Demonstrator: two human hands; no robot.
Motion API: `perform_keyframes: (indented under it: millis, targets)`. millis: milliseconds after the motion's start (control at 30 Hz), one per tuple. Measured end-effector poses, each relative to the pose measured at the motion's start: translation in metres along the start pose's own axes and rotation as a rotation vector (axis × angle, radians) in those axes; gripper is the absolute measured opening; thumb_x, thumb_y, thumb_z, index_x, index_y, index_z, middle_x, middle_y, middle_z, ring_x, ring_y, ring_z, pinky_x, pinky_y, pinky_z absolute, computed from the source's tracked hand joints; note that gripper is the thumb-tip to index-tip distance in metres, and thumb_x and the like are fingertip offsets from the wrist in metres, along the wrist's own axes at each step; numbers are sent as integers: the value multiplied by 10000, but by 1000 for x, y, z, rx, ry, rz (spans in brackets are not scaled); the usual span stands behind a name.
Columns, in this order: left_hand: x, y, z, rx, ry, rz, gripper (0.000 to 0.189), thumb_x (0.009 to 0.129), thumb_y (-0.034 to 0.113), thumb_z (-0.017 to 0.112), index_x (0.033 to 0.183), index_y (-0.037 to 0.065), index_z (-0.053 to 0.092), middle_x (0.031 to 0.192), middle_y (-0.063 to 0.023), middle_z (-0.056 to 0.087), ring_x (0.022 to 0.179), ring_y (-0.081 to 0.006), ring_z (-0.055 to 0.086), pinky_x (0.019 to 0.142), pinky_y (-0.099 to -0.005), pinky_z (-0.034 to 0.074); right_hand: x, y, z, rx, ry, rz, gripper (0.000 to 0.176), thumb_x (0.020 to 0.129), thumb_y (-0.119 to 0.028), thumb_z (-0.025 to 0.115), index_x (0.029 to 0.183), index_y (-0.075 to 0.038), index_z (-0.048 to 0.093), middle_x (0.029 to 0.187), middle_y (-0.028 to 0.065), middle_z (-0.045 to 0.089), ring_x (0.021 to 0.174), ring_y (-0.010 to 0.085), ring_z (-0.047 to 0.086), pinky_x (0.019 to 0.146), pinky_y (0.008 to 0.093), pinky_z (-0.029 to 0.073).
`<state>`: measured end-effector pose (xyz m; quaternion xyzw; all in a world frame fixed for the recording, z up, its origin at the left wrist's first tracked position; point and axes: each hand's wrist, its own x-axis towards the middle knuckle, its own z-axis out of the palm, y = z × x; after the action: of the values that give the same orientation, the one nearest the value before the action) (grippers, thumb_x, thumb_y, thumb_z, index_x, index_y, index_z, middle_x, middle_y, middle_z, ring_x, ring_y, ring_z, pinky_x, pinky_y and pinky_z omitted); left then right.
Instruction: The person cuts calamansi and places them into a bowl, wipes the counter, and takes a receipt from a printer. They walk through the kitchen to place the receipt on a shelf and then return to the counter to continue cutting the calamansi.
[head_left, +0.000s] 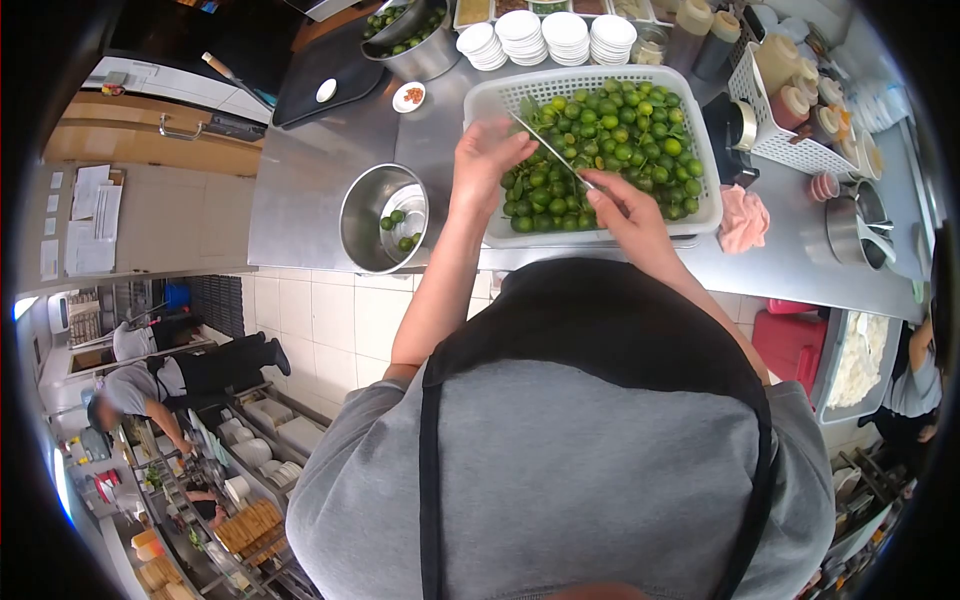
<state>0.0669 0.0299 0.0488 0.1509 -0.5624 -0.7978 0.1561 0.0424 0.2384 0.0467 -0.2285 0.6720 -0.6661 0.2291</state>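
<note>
While a knife is being held in the closed grip of the right hand, the left hand is being curled beside the blade's tip; whether its grip is holding anything cannot be told. Both are being worked over the limes in a white basket on the steel desk. A steel bowl is being kept just left, with stacked dishes beyond.

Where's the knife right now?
In the head view, the knife is over the white basket of small green fruits, held in the right hand, its tip by the left hand.
</note>
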Motion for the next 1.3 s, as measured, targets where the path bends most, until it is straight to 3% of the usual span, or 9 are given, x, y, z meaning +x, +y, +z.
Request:
perform_keyframes:
  millis: [533,667,800,867,900,933,1033,1233,1300]
  targets:
    - [-6,-8,3,-8,5,1,189,817,29,586,996,-28,568,928,-74,590,846,-145,579,780,-311,497,7,0,-1,26,21,160,298,902,-189,510,1144,-21,555,637,-33,459,582,50,426,538,200,358]
    - [-11,-1,8,-84,-19,8,245,791,19,620,1020,-49,567,924,-111,603,804,-210,620,737,-302,510,18,26,-11,-17,113,232,304,902,-201,509,1147,-28,556,624,-37,449,568,45,423,530,199,355]
    - [-10,6,10,-77,-52,14,193,823,18,579,1012,-18,569,948,-73,601,861,-149,581,811,-328,488,14,17,-18,-25,113,236,302,900,-195,511,1159,-45,553,626,-35,467,565,41,422,522,200,353]
    - [-9,4,11,-65,-15,29,197,822,12,582,1015,-18,569,948,-72,601,866,-150,581,814,-327,486,8,4,-9,2,107,98,302,901,-189,509,1173,-64,551,631,-31,481,564,35,411,516,197,346]
    - [-8,4,12,-52,23,46,201,820,7,584,1018,-18,568,948,-71,601,872,-151,582,817,-325,485,5,3,-7,-49,85,43,311,903,-192,510,1183,-59,542,736,-2,570,600,48,435,553,197,376]
    - [-8,4,13,-51,22,46,201,820,7,584,1018,-18,568,948,-71,601,872,-151,582,817,-325,485,2,2,-5,-48,86,42,311,903,-192,510,1183,-59,542,736,-2,570,600,48,435,553,197,376]
    - [-8,6,14,-56,37,105,203,814,0,594,1014,-17,568,937,-75,604,869,-151,584,822,-325,483,-5,-6,-3,-132,5,-14,327,908,-212,505,1190,-48,527,1048,56,620,709,98,498,652,224,424]
    - [-6,2,11,-17,88,176,192,800,-2,613,987,-19,571,905,-74,613,838,-139,588,805,-310,484,-6,-11,-2,-224,-19,19,319,904,-222,504,1178,-63,539,1027,112,628,740,128,560,685,247,441]
    - [-7,-2,11,177,84,175,185,789,0,628,967,-13,581,901,-76,621,811,-130,589,767,-284,489,-2,-11,0,-225,10,-22,317,902,-222,506,1174,-64,542,1017,117,631,748,136,572,692,252,445]
